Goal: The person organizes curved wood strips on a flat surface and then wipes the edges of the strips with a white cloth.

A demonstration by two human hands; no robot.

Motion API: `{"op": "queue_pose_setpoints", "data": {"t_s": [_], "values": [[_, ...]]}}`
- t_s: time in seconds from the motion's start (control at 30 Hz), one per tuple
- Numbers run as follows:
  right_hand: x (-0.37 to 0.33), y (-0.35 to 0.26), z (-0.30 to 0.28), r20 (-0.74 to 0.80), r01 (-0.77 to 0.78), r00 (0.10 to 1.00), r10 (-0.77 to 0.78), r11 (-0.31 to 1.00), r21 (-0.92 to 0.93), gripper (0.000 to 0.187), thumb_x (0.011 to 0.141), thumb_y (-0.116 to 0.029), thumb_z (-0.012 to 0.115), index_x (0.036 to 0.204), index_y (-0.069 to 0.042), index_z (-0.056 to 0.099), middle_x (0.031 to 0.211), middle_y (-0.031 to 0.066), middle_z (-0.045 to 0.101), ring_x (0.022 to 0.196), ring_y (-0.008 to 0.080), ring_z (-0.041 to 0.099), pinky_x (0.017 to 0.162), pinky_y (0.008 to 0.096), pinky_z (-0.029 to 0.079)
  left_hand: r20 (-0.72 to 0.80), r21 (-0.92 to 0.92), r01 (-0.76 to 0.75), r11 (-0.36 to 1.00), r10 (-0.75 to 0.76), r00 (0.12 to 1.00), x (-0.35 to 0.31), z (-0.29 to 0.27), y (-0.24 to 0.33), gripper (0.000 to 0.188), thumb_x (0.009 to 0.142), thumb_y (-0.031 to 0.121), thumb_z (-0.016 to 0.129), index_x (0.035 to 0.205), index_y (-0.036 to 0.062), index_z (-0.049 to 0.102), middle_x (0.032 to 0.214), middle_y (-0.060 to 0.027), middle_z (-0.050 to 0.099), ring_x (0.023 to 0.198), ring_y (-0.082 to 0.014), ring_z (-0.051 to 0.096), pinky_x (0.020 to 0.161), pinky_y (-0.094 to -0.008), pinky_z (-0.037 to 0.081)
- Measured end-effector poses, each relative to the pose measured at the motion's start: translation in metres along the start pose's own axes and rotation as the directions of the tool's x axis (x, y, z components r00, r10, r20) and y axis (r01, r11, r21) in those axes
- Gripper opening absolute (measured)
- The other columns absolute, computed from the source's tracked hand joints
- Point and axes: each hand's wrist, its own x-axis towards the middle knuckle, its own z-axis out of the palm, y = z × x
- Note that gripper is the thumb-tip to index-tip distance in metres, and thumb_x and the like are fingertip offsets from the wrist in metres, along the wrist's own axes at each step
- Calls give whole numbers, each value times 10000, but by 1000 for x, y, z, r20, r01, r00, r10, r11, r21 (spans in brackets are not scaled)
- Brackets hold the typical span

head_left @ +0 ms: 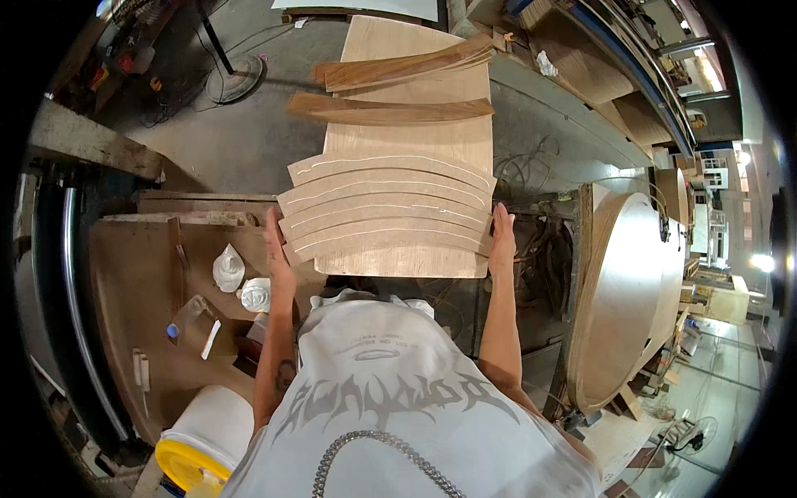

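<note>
Several curved wooden strips (pixel 386 199) lie fanned one behind another across a pale wooden board (pixel 403 264). Thin white lines, apparently glue, run along their faces. My left hand (pixel 277 247) is at the strips' left ends, fingers stretched forward and flat along the side. At the right ends my right hand (pixel 502 242) mirrors it, also open with straight fingers. Whether the palms press on the wood is hard to make out. Farther along the board rest two darker brown curved pieces, a nearer one (pixel 390 109) and a farther one (pixel 407 68).
On the brown bench (pixel 133 290) at left are a white bag (pixel 228 268), a crumpled white bag (pixel 256 295) and a clear bottle (pixel 193 311). A white bucket with yellow rim (pixel 207 419) stands near my left arm. Large rounded panels (pixel 618 290) stand at right.
</note>
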Motion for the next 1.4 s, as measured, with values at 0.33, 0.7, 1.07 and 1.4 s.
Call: {"op": "queue_pose_setpoints", "data": {"t_s": [0.33, 0.7, 1.07, 1.4], "values": [[0, 11, -6, 173, 169, 973, -156, 984, -64, 707, 1003, -576, 215, 1504, -80, 278, 1567, 90, 250, 1465, 248, 153, 1188, 443, 51, 24, -296, 67, 953, -63, 998, 4, 11, 19, 708, 1023, 537, 196, 1496, 14, 262, 1523, -128, 309, 1396, -243, 285, 1152, -360, 187], [-8, -6, 1, 102, 108, 990, -102, 993, -53, 680, 1014, -552, 185, 1489, -83, 312, 1528, 90, 338, 1450, 246, 198, 1190, 434, 69, 33, -295, 104, 950, -98, 995, 0, 9, 12, 633, 1037, 484, 240, 1480, 39, 310, 1481, -123, 369, 1358, -242, 340, 1135, -366, 237], [-24, 7, -13, 80, 70, 994, -70, 998, -4, 720, 997, -590, 202, 1472, -68, 340, 1520, 95, 351, 1445, 271, 208, 1181, 469, 59, 19, -287, 189, 939, -192, 981, -17, 9, 48, 639, 1039, 484, 237, 1490, 35, 284, 1516, -127, 310, 1380, -248, 308, 1147, -376, 221], [-32, 19, -19, 91, 95, 991, -95, 995, 8, 686, 1014, -549, 234, 1450, -36, 367, 1508, 110, 368, 1433, 266, 232, 1174, 438, 117, 45, -29, 127, 991, -126, 991, -23, 3, 58, 641, 1039, 469, 221, 1494, 20, 269, 1524, -140, 296, 1398, -263, 281, 1157, -380, 191]]}}
